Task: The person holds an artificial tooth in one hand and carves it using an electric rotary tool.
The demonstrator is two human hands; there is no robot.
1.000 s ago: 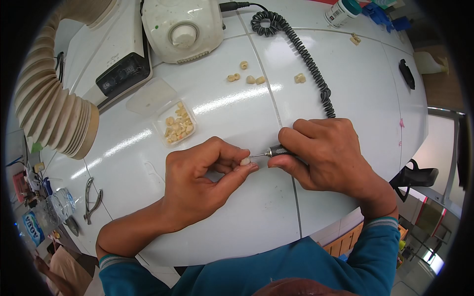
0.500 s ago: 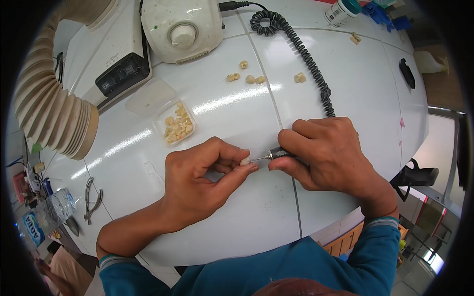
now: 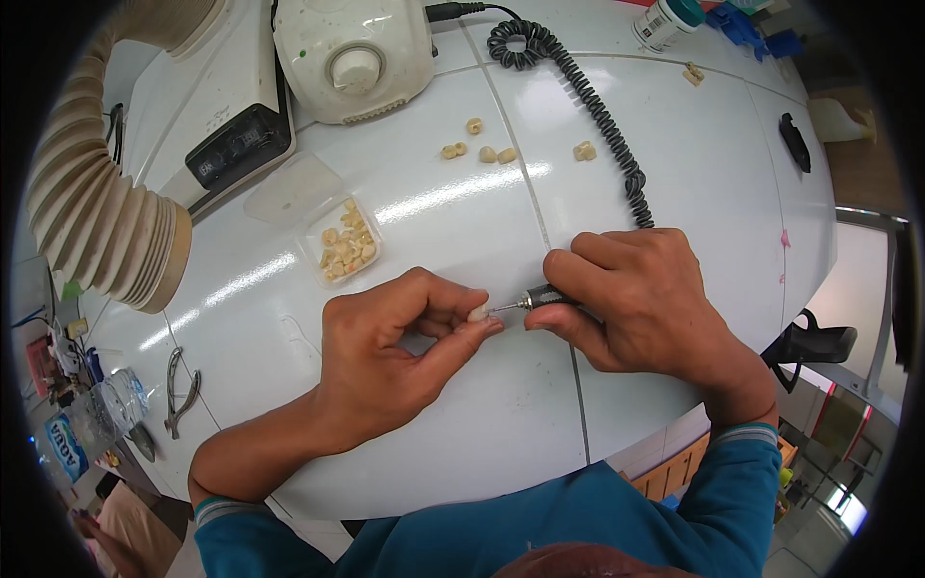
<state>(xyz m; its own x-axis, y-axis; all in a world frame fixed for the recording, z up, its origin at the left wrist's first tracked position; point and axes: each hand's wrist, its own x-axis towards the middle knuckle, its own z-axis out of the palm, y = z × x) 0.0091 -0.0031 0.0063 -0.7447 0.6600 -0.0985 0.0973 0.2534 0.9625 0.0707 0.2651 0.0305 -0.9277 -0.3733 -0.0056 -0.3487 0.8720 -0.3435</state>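
Between the thumb and fingertips of my left hand (image 3: 400,352) is a small whitish dental crown (image 3: 478,313). My right hand (image 3: 631,303) is wrapped round a rotary handpiece (image 3: 545,297), dark with a metal nose. Its thin bur (image 3: 505,307) points left, and the tip reaches the crown; whether it touches is too small to tell. Left of and beyond my left hand lies an open clear plastic box (image 3: 337,275) with several cream-coloured crowns (image 3: 349,239) in it. Farther back on the white tiled table lie more loose crowns (image 3: 497,155).
A coiled black cord (image 3: 602,114) runs from the white control unit (image 3: 356,67) toward my right hand. A ribbed suction hose (image 3: 116,222) arches at the left. Pliers (image 3: 179,393) and a water bottle (image 3: 116,400) lie left. A white jar (image 3: 665,24) stands at the back right.
The crown has shifted very slightly in my left fingertips, with the bur still at it. Both hands stay in nearly the same place.
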